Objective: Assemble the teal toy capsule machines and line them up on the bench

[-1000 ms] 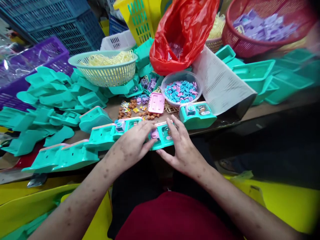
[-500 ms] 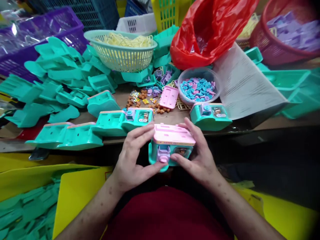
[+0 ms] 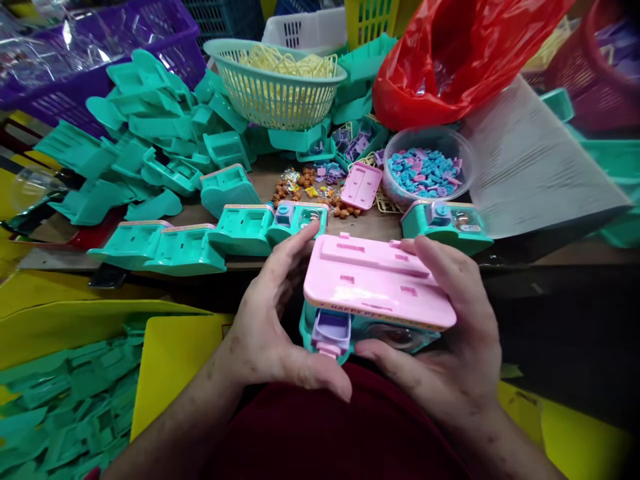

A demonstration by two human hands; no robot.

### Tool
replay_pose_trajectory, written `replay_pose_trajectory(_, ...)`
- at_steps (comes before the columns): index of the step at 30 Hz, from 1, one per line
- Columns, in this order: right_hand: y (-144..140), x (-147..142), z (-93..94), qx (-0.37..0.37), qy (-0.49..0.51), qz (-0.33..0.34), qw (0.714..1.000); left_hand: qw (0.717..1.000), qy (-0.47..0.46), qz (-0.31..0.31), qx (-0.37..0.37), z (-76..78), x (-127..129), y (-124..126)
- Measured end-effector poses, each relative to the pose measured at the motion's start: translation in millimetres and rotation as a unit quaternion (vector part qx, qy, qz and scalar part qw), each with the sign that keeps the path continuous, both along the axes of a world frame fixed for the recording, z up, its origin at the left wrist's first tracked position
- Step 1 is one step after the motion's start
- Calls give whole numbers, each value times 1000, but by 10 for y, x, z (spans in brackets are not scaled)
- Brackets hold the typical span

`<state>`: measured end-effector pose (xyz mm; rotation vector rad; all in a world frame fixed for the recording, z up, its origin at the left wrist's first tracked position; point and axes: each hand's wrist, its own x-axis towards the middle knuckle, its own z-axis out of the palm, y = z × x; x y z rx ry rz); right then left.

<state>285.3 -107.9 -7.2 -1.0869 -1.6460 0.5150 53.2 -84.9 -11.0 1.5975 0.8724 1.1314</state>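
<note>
Between my hands is a teal toy housing with a pink top [image 3: 373, 277], a lilac tray with a pink knob on its front and a clear bubble window beside it. My left hand [image 3: 273, 327] cups its left side, the thumb stretched past the knob. Around the right side wraps my right hand [image 3: 450, 340], with its thumb over the front below the window. Beyond my hands, a similar teal toy [image 3: 447, 223] with a blue knob stands at the table edge on the right. Another such toy [image 3: 297, 222] is partly covered by my left fingers.
Teal shells [image 3: 150, 127] are heaped at the left. A green basket [image 3: 285, 87] of pale yellow parts, a clear tub [image 3: 430, 137] of small blue and pink pieces and a red bag [image 3: 415, 100] stand behind. A yellow box [image 3: 180, 373] is at lower left.
The pink-topped toy has come closer to me and tilted, so more of its top shows. My left thumb has moved past the knob. The view has shifted slightly.
</note>
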Motion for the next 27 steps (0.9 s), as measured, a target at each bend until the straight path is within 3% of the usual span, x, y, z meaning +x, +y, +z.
replay_pose_trajectory(4, -23, -38, 50, 0, 3, -6, 1000, 1000, 14, 11, 9, 5, -33, -31)
replay_pose_trajectory(13, 4, -26, -38, -16, 43, 8, 999, 999, 38, 21, -6, 183, 28, -99)
replay_pose_trajectory(22, 60, -25, -124, -16, 92, 21, 995, 995, 65, 70, 9, 179, 101, -138)
replay_pose_trajectory(27, 95, -33, -130, -67, 156, 58, 984, 995, 56, 70, 34, 158, 148, -123)
